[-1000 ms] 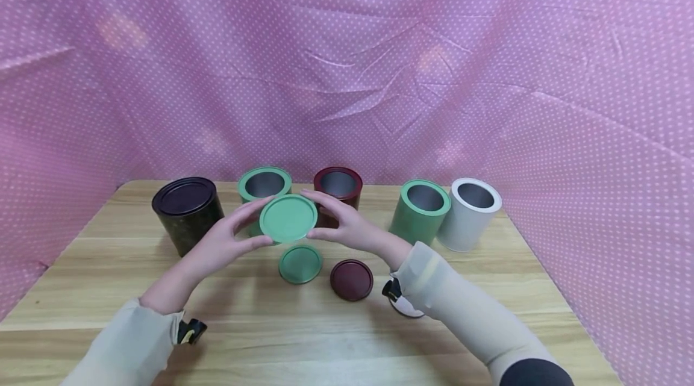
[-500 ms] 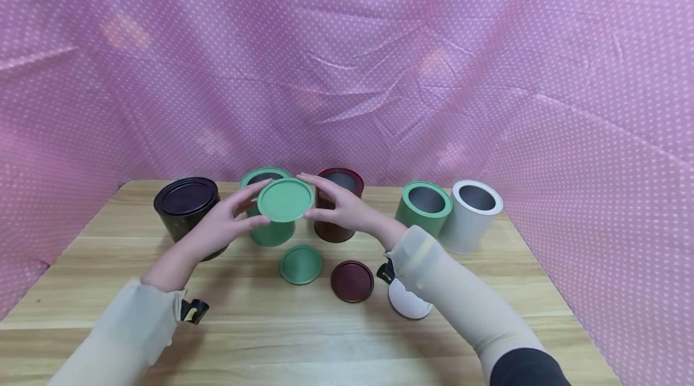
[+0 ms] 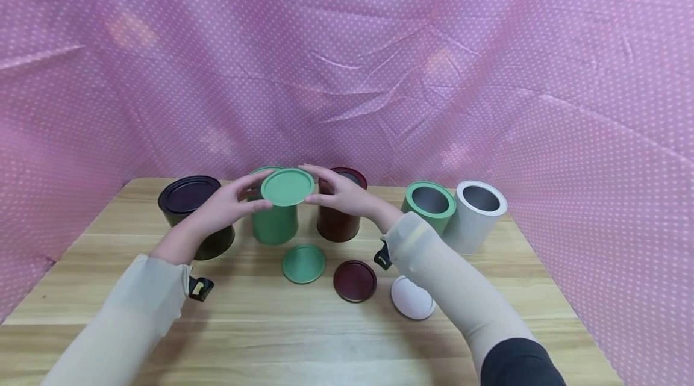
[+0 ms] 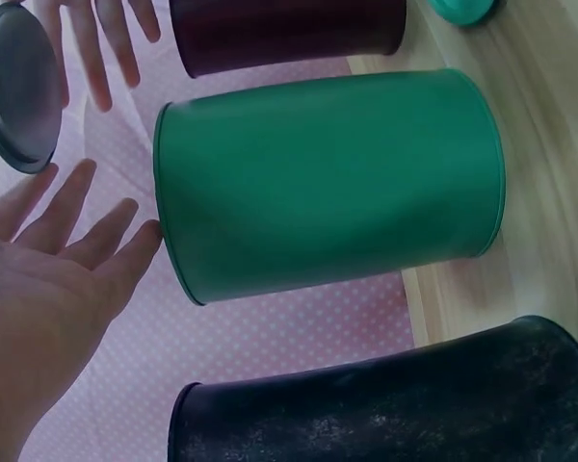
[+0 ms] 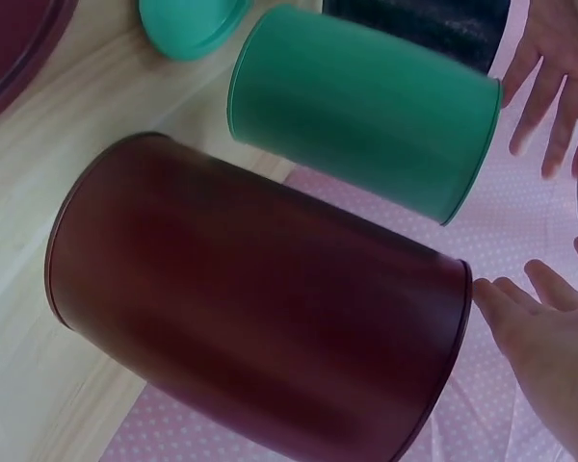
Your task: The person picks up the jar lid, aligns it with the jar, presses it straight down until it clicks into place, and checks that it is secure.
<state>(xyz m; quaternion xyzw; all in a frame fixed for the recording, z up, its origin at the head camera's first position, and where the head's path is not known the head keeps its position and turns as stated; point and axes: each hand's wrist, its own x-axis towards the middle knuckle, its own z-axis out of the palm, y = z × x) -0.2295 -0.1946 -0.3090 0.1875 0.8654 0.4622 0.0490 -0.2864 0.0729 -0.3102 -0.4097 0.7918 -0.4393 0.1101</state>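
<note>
Evidently both hands are on one thing: the left hand and right hand grip the raised green lid from opposite sides, thumbs and fingers at its rim. It hangs near the middle of the frame, nearly level, above and towards the viewer from the front green can, whose mouth it partly hides. That can stands upright, long axis vertical; the left hand looks nearer to it, the right nearer to the dark red can. Whether any fingertip touches a can I cannot tell. Left of centre is the black can, its top covered. Below the hands lie a second green lid, a dark red lid and a white lid. Right of centre, another green can and a white can stand uncovered.
</note>
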